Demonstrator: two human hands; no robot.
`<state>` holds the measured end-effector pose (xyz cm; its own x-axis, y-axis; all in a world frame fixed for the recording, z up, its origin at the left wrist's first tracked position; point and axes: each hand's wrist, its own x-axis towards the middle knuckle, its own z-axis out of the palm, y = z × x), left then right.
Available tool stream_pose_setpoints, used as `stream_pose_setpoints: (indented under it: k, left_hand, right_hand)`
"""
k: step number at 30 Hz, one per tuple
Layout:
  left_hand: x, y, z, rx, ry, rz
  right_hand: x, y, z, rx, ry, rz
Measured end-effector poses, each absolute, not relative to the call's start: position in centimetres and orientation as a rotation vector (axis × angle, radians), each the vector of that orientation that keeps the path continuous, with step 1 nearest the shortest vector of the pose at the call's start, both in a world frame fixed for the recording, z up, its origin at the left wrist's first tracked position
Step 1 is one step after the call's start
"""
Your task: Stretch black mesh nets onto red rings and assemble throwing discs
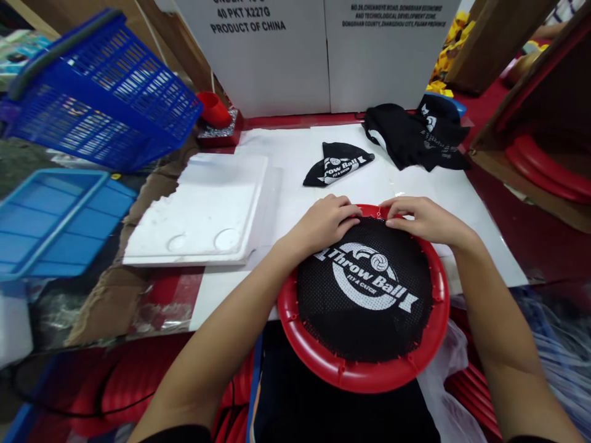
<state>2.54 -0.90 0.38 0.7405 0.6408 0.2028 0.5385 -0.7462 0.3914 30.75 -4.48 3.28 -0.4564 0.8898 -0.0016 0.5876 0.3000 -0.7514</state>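
Observation:
A round red plastic ring [295, 335] rests on the near table edge, overhanging my lap and tilted towards me. Black mesh fabric [364, 335] printed "Throw Ball" is stretched across it, hooked to small pegs around the rim. At the ring's far side, my left hand [325, 223] has its fingers closed on the mesh edge. My right hand [427, 219] pinches the same edge a little to the right; a short gap separates the hands. Just beyond lies a folded black mesh piece [339, 163] with the same print. More black mesh pieces [401, 138] are heaped further back on the right.
A white foam board [203, 209] lies left on the white-covered table. Further left are a tilted blue basket [111, 86] and a blue crate [64, 227]. A large white carton [272, 67] stands behind, near a red cup [213, 109]. Red rings [549, 166] sit in a right-hand box.

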Motion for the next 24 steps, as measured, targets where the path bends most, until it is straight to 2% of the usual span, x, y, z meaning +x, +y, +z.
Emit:
stream_pose_setpoints:
  k: [4,10,15,19,24]
  left_hand:
    - [2.4,-0.9,0.3,2.678,0.867,0.457]
    - [2.3,-1.9,0.5,2.760,0.876,0.418]
    - [2.6,-2.1,0.1,2.785,0.750,0.298]
    - [2.5,-3.7,1.8,2.722,0.857,0.208]
    - [3.8,-10.0,3.5,2.737,0.607,0.039]
  right_hand:
    - [29.8,-4.2,2.2,-1.352,-1.945,1.018]
    - [28.8,-3.4,0.7,-1.447,-2.062,0.704]
    - [29.6,-3.2,1.0,-1.424,-2.113,0.844]
    - [31.3,-2.9,1.3,-1.378,-2.035,0.857]
    - [35.5,-0.7,-0.2,-1.791,-1.820,0.243]
